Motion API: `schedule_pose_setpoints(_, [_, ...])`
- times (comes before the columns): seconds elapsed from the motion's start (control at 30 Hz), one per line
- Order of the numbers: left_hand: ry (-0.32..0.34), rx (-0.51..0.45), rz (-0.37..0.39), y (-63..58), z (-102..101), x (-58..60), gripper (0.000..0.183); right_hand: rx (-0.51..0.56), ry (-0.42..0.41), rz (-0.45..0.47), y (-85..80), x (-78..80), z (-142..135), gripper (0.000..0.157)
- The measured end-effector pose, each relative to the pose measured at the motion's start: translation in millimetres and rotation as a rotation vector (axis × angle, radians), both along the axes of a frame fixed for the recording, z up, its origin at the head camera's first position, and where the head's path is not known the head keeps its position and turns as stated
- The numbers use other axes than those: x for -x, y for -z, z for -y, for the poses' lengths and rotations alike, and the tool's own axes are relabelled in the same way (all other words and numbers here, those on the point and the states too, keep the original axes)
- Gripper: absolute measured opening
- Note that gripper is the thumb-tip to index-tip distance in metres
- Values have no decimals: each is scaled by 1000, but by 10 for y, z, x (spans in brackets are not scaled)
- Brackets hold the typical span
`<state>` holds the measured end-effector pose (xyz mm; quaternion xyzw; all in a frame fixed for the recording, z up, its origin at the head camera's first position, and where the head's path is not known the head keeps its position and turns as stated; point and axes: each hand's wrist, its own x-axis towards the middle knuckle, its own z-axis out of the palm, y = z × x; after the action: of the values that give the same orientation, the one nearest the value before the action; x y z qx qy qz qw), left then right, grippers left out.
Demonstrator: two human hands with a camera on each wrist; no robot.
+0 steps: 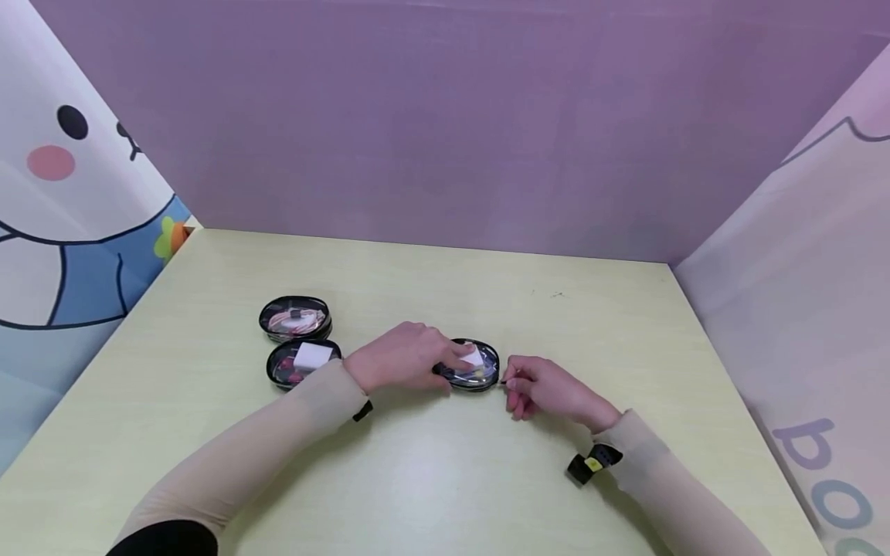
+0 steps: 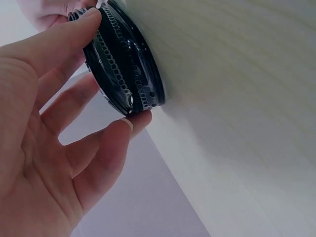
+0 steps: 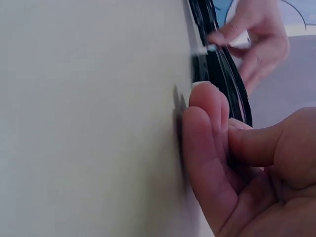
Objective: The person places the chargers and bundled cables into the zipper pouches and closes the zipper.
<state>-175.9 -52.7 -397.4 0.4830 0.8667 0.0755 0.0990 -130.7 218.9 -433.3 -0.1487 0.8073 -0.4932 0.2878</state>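
An oval black zip case [image 1: 490, 363] with a clear top lies on the table, a white block and a cable showing inside it. My left hand [image 1: 406, 357] holds it from the left, fingers over its top. In the left wrist view, the thumb and fingers [image 2: 111, 145] grip the case's zipped side wall [image 2: 123, 54]. At the case's right end, my right hand [image 1: 545, 388] pinches a small dark zipper pull [image 1: 504, 382] between thumb and forefinger. In the right wrist view the curled fingers [image 3: 200, 143] mostly hide that pull.
Left of my left hand stand two similar cases: one with a pink cable [image 1: 295, 318] behind, one with a white block [image 1: 281, 367] in front, partly behind my sleeve. The pale table [image 1: 445, 494] meets a purple back wall [image 1: 431, 131] and printed side panels.
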Motion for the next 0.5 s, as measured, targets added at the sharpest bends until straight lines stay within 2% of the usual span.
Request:
schedule_pose_setpoints(0.2, [-6,13,-5,-4,-7,3,46,41,-14,51,33,-56,87,14])
schedule_pose_setpoints(0.5, [0,81,-8,13,31,-80,61,53,-1,27,52,-43,96,15])
